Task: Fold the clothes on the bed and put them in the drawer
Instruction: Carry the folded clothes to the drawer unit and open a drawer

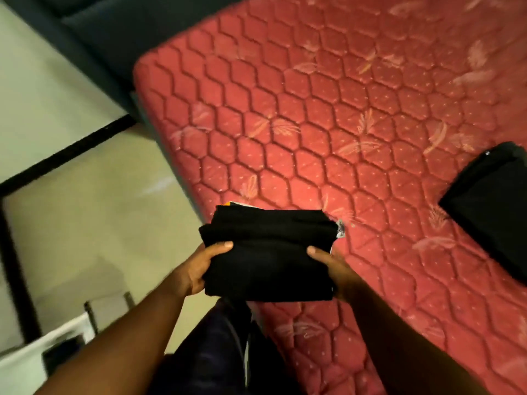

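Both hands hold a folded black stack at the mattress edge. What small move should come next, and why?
Probably carry the folded black stack away from the mattress toward the drawer, which is not in view. Left hand and right hand each already have a grip on a side, and the bundle looks fully folded. Another dark garment lies behind.

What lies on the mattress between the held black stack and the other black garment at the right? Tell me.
In the head view, only bare red quilted mattress lies between the folded black stack and the black garment.
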